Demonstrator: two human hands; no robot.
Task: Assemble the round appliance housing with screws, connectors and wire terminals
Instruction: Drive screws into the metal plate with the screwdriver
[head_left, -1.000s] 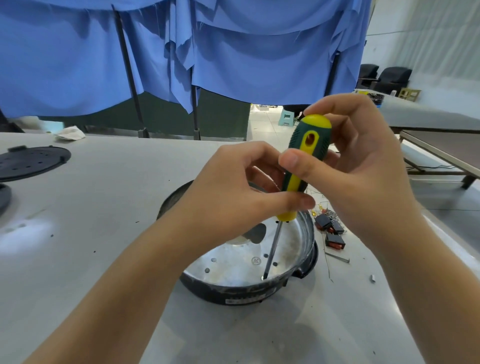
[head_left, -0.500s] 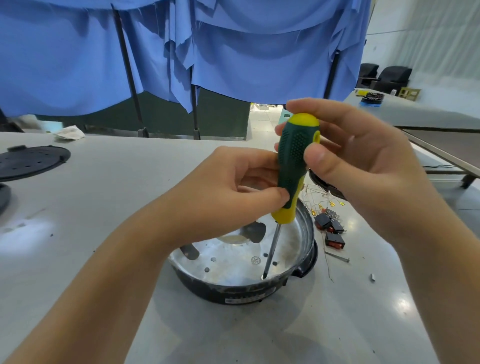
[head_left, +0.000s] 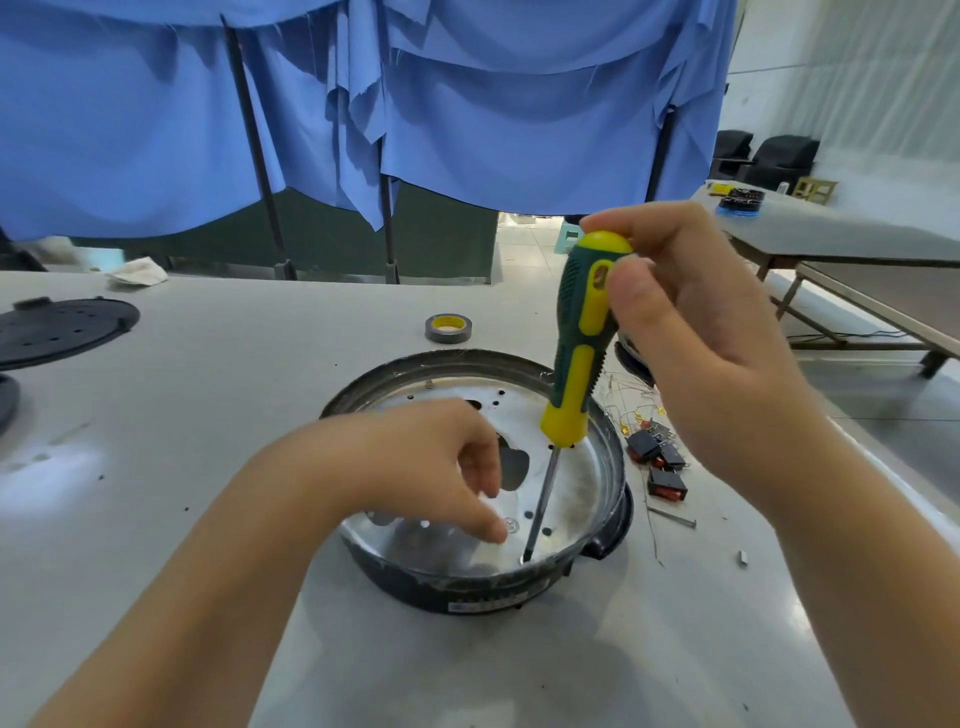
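A round black appliance housing (head_left: 483, 592) with a shiny metal inner plate sits on the grey table in front of me. My right hand (head_left: 691, 332) grips the top of a green and yellow screwdriver (head_left: 579, 353), held nearly upright. Its tip rests on the plate near the front rim, on what looks like a screw. My left hand (head_left: 415, 467) reaches down into the housing. Its fingertips touch the plate just left of the screwdriver tip, and I see nothing between the fingers.
Black and red switch connectors (head_left: 657, 460) with thin wires and brass terminals lie right of the housing. A loose screw (head_left: 672, 518) lies near them. A roll of tape (head_left: 448, 328) stands behind the housing. A black round cover (head_left: 62, 330) lies far left. Blue cloth hangs behind.
My left hand let go of the screwdriver handle and dropped into the housing. My right hand alone now holds the screwdriver near its top. The tape roll came into view.
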